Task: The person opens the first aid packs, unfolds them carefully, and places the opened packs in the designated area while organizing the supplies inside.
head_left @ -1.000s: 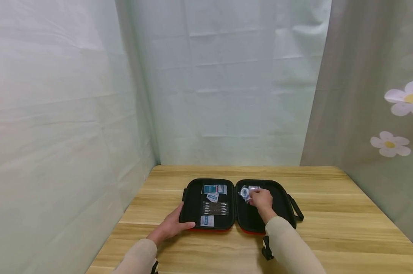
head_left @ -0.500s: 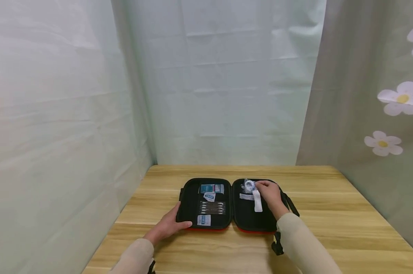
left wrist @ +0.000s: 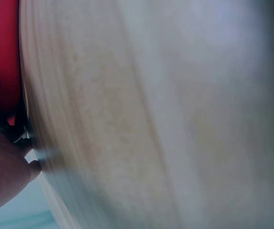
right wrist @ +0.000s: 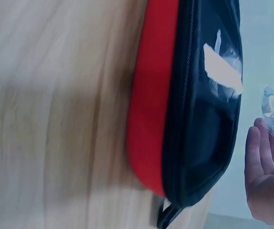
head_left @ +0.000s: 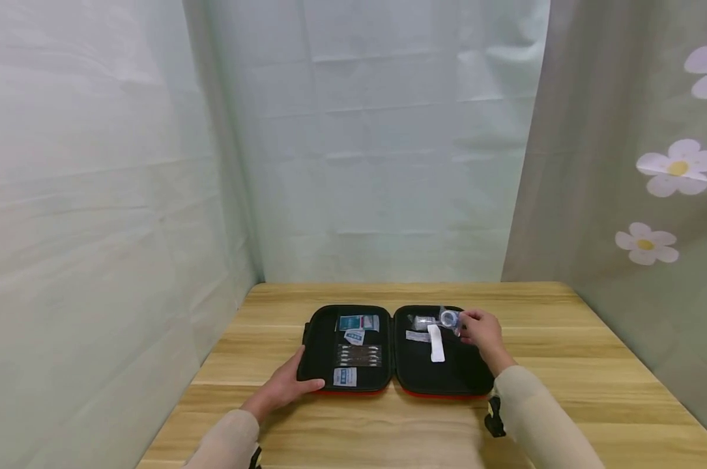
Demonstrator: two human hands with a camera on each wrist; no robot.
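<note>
A black-lined zip case [head_left: 453, 374] with a red shell lies spread wide on the wooden table. Over the back of its right half, my right hand [head_left: 483, 331] pinches a white roll of tape [head_left: 449, 318] in a clear wrapper, raised above the case in the right wrist view. My left hand [head_left: 284, 385] holds the case's front left corner, thumb on the front rim and fingers along the side. In the right half lie a white strip [head_left: 436, 344], a small pale packet [head_left: 417, 336] and a clear-wrapped white roll [head_left: 423, 323].
The left half carries a pack of cotton swabs [head_left: 359, 355], a teal packet [head_left: 352, 322] and small blue-and-white packets [head_left: 345, 377]. A black strap [right wrist: 169, 214] hangs at the case's right end. Pale curtains [head_left: 382, 163] stand behind the table.
My right hand has lifted the wrapped tape roll from the case's right half and carried it to the right, uncovering the white strip and small packet. The left hand stays at the corner.
</note>
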